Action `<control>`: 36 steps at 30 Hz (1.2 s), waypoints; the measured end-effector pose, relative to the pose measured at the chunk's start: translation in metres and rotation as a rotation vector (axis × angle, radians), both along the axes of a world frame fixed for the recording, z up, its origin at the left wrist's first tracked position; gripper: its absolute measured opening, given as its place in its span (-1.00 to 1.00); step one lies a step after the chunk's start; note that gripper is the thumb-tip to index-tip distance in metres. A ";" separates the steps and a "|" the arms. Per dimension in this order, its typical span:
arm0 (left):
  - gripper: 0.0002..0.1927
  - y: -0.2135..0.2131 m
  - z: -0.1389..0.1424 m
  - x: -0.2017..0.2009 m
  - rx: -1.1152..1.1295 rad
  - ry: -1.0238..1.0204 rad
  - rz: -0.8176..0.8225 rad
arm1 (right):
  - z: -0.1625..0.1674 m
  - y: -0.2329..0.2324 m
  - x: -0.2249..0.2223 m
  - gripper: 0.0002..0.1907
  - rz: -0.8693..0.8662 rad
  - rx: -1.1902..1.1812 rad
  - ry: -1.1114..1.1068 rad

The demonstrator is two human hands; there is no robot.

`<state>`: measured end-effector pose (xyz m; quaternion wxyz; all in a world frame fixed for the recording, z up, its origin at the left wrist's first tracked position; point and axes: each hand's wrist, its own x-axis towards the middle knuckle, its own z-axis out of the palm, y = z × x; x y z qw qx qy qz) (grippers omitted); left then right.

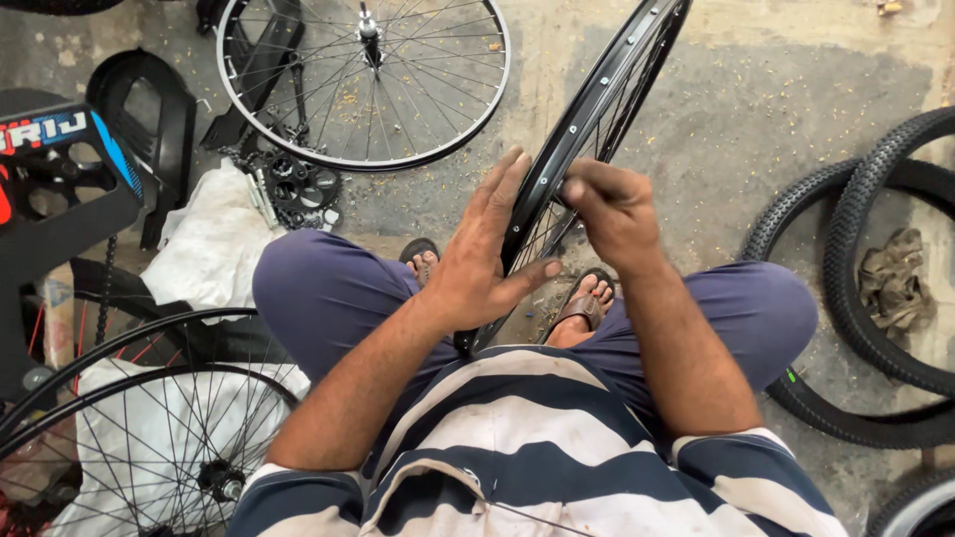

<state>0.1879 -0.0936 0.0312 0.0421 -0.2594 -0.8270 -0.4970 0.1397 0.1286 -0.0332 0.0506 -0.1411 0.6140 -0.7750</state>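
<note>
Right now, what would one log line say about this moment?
left hand: open, palm against black wheel rim | right hand: fingers pinched at the rim's edge | rim: upright between knees | tyres: on floor, right

This is a bicycle repair workshop, set on a stained, gritty concrete floor. A spoked wheel lies flat at the far side beside a cluster of sprockets, and more spoked wheels lean at the near left. Knobbly tyres lie piled on the right around a dirty rag.
</note>
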 end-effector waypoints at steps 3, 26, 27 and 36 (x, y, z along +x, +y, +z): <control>0.11 -0.007 -0.008 0.004 0.069 -0.012 -0.016 | 0.009 -0.006 -0.004 -0.64 0.123 -0.308 -0.205; 0.13 0.011 -0.026 0.022 0.092 -0.042 0.021 | 0.004 0.032 -0.011 -0.43 0.457 -0.293 -0.312; 0.13 0.011 -0.026 0.022 0.101 -0.043 0.022 | 0.010 0.023 -0.010 -0.43 0.287 -0.171 -0.320; 0.14 0.011 -0.021 0.026 0.107 -0.045 0.016 | 0.043 -0.017 0.023 -0.66 -0.161 0.458 0.241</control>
